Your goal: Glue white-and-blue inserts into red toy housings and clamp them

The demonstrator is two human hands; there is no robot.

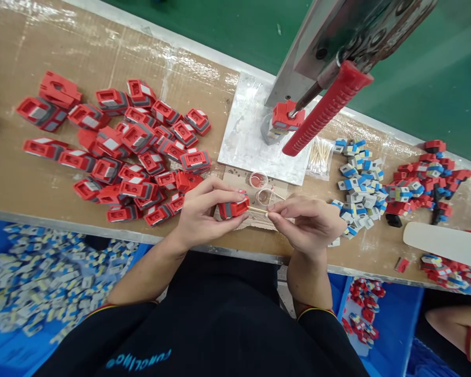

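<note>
My left hand [204, 212] is closed around a red plastic part [232, 208] near the table's front edge. Between the thumb and fingers of my right hand [308, 220] is a cotton swab [258, 210], its far end touching the right side of the red part. Just beyond my hands, a small round dish with red contents [258, 180] and a clear round dish [265, 197] sit on a piece of cardboard. To the left lies a heap of red and grey parts [137, 133].
A press with a red handle [327, 110] rises over a metal plate [245, 120]. Bagged swabs [320, 157], blue-and-white parts [359, 183] and red parts [416, 180] lie to the right. Blue bins [400, 314] stand below the table edge. Another person's arm [449, 322] shows at lower right.
</note>
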